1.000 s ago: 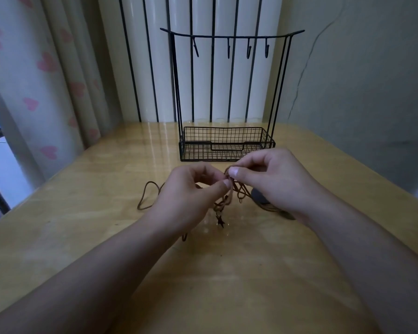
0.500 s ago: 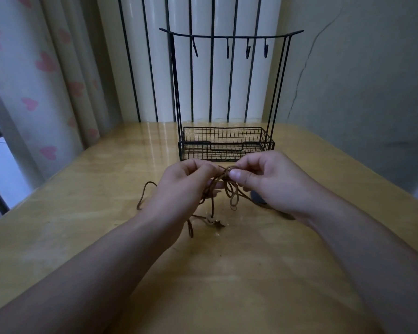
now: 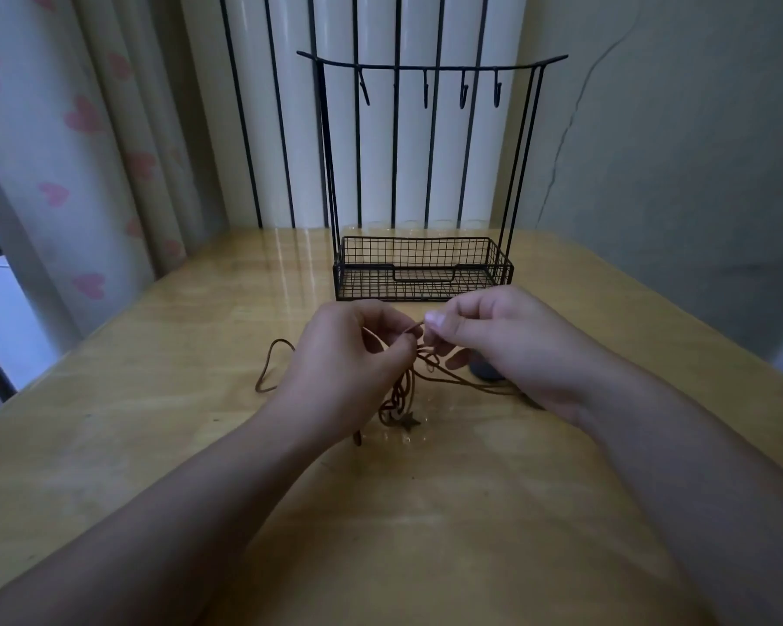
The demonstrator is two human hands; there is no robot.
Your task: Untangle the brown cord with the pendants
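A thin brown cord (image 3: 401, 393) hangs in tangled loops between my two hands over the wooden table (image 3: 154, 445). My left hand (image 3: 349, 359) pinches a strand near its top, and my right hand (image 3: 502, 341) pinches the same part from the other side, fingertips almost touching. A small star-shaped pendant (image 3: 411, 421) lies on the table at the bottom of the tangle. One loop of cord (image 3: 270, 368) trails out to the left of my left hand. More strands run right under my right hand, next to a dark object (image 3: 482, 370) that is mostly hidden.
A black wire stand (image 3: 426, 268) with a mesh basket at its base and a top bar with several hooks (image 3: 426, 90) stands just behind my hands. A curtain with pink hearts hangs at the left, and a wall rises at the right.
My hands have lifted the pinched strand slightly and moved closer together. The hanging loops have drawn into a tighter bundle below my left hand, with the star pendant shifted a little right.
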